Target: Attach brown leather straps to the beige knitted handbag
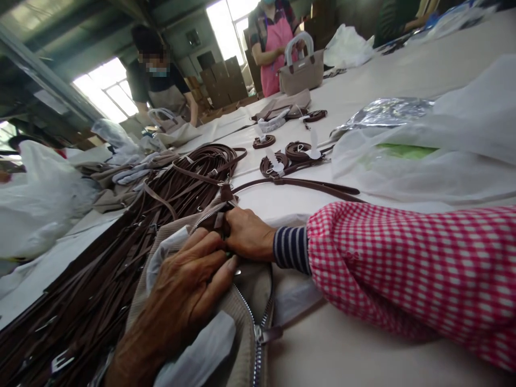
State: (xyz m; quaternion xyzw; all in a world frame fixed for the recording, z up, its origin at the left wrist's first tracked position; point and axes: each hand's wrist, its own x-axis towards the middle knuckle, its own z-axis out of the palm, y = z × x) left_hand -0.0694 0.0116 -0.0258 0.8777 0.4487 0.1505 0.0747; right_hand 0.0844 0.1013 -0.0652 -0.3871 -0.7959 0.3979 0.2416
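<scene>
A beige ribbed handbag (242, 306) lies in front of me with its metal zipper open. The zipper slider (258, 334) with a brown leather pull sits near the bottom. My left hand (189, 285) lies over the bag, its fingers and thumb bent and closed on the fabric at the opening. My right hand (248, 234) reaches into the opening from the right, fingers curled. Its fingertips are hidden, and what they hold cannot be made out. White wrapping (201, 349) shows beside and under my left hand.
A long pile of brown leather straps (100, 269) with metal buckles runs along the left. Coiled straps (298, 150) with white tags lie beyond the bag. Clear plastic (423, 161) covers the right side. Across the table, a person in a pink apron (274, 37) handles a finished handbag (302, 72).
</scene>
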